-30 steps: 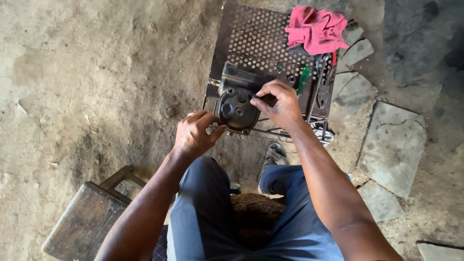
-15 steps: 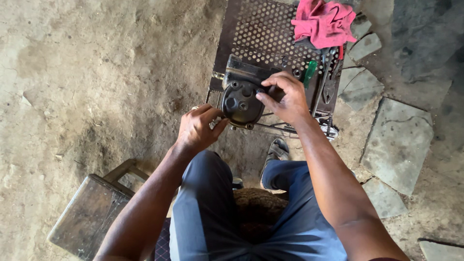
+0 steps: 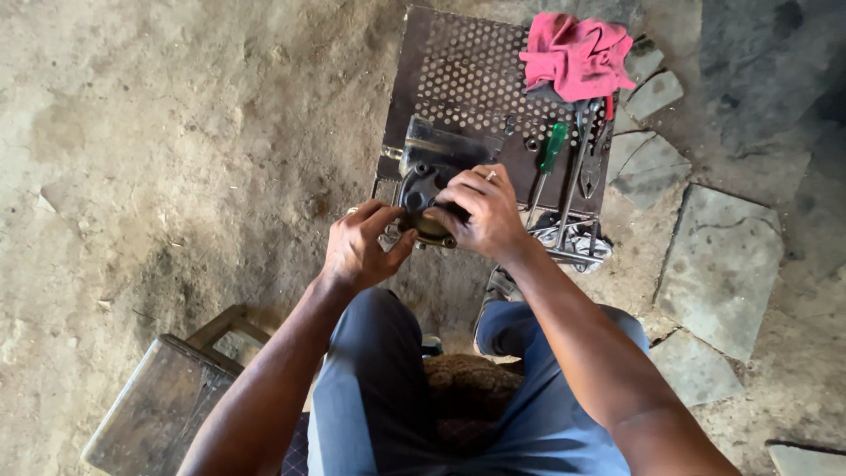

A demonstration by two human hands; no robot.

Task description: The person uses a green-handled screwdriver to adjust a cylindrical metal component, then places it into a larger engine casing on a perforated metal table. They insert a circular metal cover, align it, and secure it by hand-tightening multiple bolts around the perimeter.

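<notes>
A dark metal machine part [image 3: 424,173] with a round face rests at the near edge of a perforated metal plate [image 3: 458,79]. My right hand [image 3: 480,211] lies over the part's round face, fingers curled on it, a ring on one finger. My left hand [image 3: 359,247] touches the part's lower left side, thumb against its round rim. Much of the round face is hidden under my fingers.
A pink rag [image 3: 577,55] lies at the plate's far right corner. A green-handled screwdriver [image 3: 548,154], pliers [image 3: 589,159] and other metal tools lie on the plate's right side. A wooden stool [image 3: 163,401] stands at lower left. Flat stones [image 3: 718,256] lie to the right on the dirt floor.
My right hand has slid further over the part's round face, covering it. My left hand has closed in against the part's lower left rim.
</notes>
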